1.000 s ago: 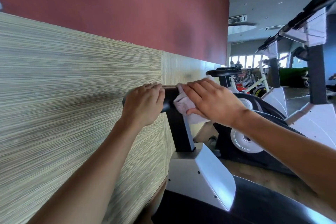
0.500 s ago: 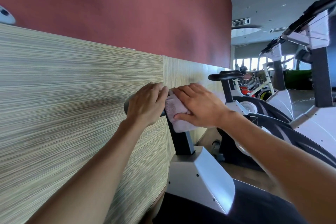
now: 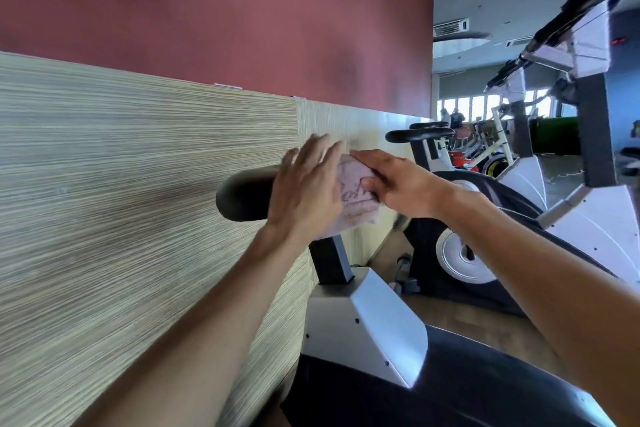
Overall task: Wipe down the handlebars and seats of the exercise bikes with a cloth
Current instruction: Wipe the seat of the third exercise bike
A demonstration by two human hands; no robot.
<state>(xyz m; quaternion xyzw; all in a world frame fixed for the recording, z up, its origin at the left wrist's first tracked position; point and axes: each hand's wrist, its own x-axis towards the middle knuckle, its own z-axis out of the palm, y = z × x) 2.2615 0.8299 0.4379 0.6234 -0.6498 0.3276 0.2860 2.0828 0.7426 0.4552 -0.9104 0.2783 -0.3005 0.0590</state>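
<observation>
Pink cloth (image 3: 349, 199) lies draped over the black seat (image 3: 242, 198) of the nearest bike (image 3: 363, 329), with its lower edge hanging down beside the seat post (image 3: 330, 260). The seat sits right next to the striped wall panel (image 3: 138, 201), so there is little room on that side.

The left hand (image 3: 306, 191) is spread, fingers straight and lifted, its palm over the seat and the near edge of the cloth; motion blur hides whether the fingertips touch anything. The right hand (image 3: 394, 184) lies flat on the cloth with fingers extended, pressing it against the seat and not pinching it.

The step in hand looks like wiping the seat top. To do it well, the right palm should keep even pressure and run the cloth along the whole seat, from the post end out to the rounded nose near the wall, then fold over the sides and underside edge. The left hand would do best steadying the seat or gathering the loose hanging part so that it does not drag on the post. The nose end shows bare and probably needs a pass.

More bikes (image 3: 485, 239) stand beyond, so much of the task likely remains.
</observation>
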